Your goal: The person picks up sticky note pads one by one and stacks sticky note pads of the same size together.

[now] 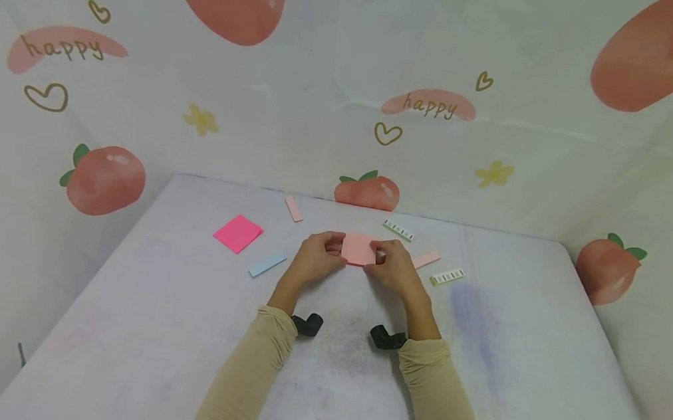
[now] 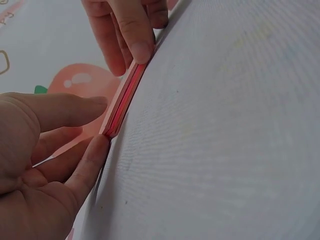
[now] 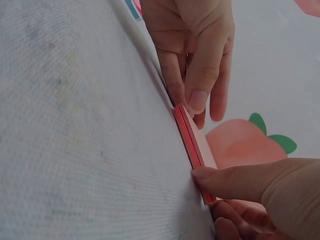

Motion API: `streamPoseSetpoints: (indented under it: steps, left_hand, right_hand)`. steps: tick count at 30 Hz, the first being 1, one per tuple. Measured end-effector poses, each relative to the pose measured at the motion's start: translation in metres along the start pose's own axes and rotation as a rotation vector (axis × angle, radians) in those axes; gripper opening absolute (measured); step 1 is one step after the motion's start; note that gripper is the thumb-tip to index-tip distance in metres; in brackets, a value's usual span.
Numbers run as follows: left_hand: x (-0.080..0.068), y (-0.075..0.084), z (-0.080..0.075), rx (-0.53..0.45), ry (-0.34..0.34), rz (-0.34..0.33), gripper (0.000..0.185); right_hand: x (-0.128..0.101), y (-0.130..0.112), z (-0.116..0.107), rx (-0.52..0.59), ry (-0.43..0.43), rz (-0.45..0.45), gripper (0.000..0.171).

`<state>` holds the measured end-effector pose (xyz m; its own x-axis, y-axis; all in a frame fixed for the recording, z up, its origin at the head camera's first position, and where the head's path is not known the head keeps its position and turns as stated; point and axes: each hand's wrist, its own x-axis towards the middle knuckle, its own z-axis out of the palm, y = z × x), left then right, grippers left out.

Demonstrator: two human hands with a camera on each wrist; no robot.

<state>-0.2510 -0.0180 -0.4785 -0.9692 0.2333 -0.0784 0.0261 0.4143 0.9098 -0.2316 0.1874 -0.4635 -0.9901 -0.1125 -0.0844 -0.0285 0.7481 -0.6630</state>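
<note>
Both hands pinch one pale pink pad of sticky notes (image 1: 360, 249) on the table (image 1: 182, 330), left hand (image 1: 311, 258) and right hand (image 1: 393, 266) gripping opposite ends

2 bare hands, long beige sleeves, a black camera mount at each wrist.
Head view: the left sleeve (image 1: 250, 369) enters from 7 o'clock, the right sleeve (image 1: 443, 399) from 5 o'clock; both are plain beige knit ending at the wrist. Each black mount (image 1: 307, 324) is small and rounded. Fingernails are short and unpainted.
</note>
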Motion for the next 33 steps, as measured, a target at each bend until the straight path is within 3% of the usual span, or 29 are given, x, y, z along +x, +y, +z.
streamPoseSetpoints:
  steps: [10, 20, 27, 33]
  left_hand:
    - [-0.005, 0.003, 0.000, 0.025, -0.002, -0.032, 0.055]
    - [-0.009, 0.013, -0.008, 0.071, 0.084, -0.050, 0.052]
    - [-0.011, 0.017, -0.024, 0.112, 0.102, 0.030, 0.049]
    - [-0.012, 0.021, -0.036, 0.157, 0.093, 0.099, 0.049]
  right_hand:
    - [-0.002, 0.000, 0.002, -0.002, -0.001, -0.005, 0.054]
    - [-0.001, -0.002, 0.001, -0.009, 0.003, 0.017, 0.056]
    - [0.002, 0.002, 0.002, 0.010, 0.005, -0.026, 0.070]
    - [0.004, 0.006, -0.003, -0.018, -0.048, -0.069, 0.077]
